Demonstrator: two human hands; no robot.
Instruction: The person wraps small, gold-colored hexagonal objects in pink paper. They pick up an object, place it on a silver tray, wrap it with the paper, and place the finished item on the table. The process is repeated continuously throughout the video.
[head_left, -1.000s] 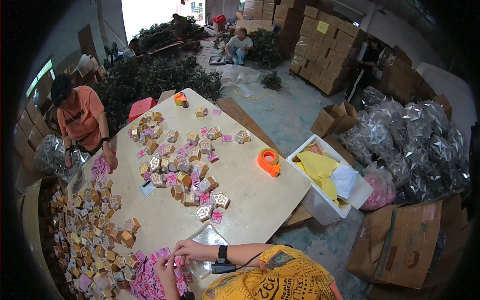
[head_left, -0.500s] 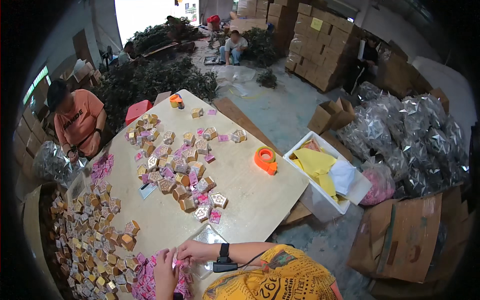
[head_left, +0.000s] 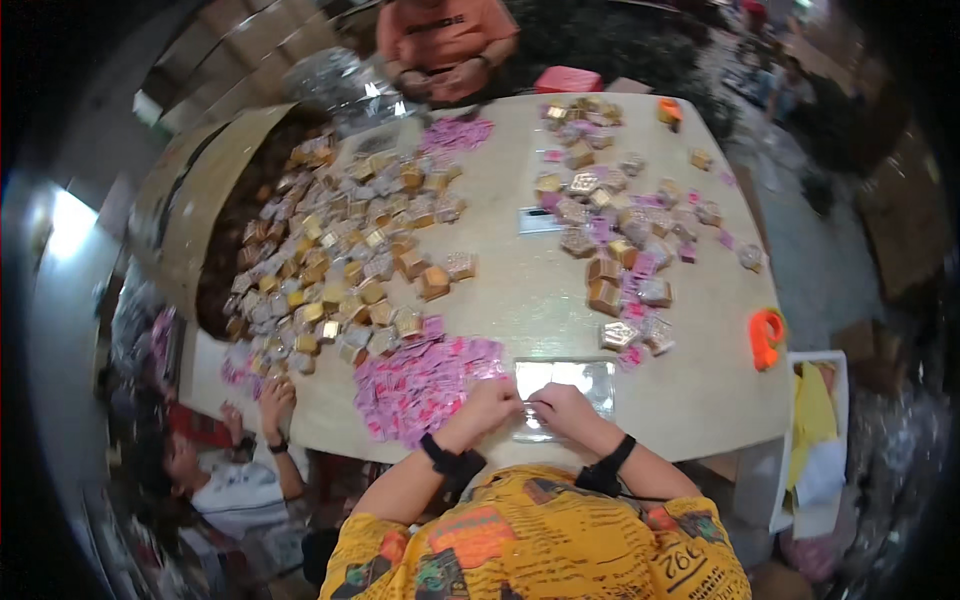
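My left hand (head_left: 490, 408) is closed in a pinch at the right edge of a heap of small pink printed packets (head_left: 425, 385). Fingertips almost meeting it, my right hand (head_left: 565, 408) pinches too, over a stack of clear plastic bags (head_left: 590, 375) lying flat on the table. A thin pale edge shows between the two hands; what it belongs to is too small to make out. Beyond the packets spreads a big pile of small gold faceted boxes (head_left: 435, 282) in clear wrap. More such boxes with pink packets (head_left: 655, 292) lie to the right.
An orange tape dispenser (head_left: 765, 338) sits at the table's (head_left: 700, 410) right edge, beside a white foam box (head_left: 835, 440) with yellow paper. An overturned carton (head_left: 215, 220) stands at the left. One person (head_left: 450, 40) works across the table; another person's hand (head_left: 275, 400) reaches in at left.
My view has swung left and down toward the table. Both hands have moved from over the pink packets to the near-left edge of the clear bags, still pinched close together.
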